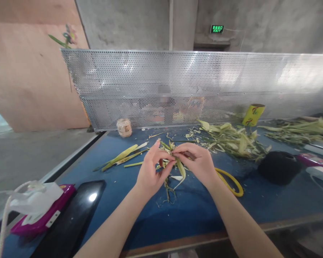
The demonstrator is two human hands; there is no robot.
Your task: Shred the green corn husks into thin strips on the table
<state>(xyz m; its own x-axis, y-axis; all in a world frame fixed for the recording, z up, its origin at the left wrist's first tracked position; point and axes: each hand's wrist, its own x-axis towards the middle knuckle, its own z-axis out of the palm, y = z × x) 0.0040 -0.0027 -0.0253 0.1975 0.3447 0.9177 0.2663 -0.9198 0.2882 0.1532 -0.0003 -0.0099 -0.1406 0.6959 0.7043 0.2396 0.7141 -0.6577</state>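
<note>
My left hand (pixel 152 168) and my right hand (pixel 199 161) meet over the middle of the blue table (pixel 183 218), thumbs and forefingers pinched together. Between their fingertips is a pale green leafy plant piece (pixel 181 169), with a long leaf hanging below. Fingers partly hide where it is gripped. Under the hands lie thin, stringy plant bits (pixel 168 190). Left of my left hand rest several long yellow-green leaves (pixel 121 156). A yellow ring-shaped loop (pixel 238 186) lies partly behind my right forearm.
At the right is a heap of leaf scraps (pixel 237 139), with a black ball-like bundle (pixel 279 167) and a yellow tube (pixel 253 114) nearby. A spool of twine (pixel 124 128) stands at the back. A phone-like black slab (pixel 72 218) and purple box (pixel 40 218) sit front left. Perforated metal panel (pixel 140 79) behind.
</note>
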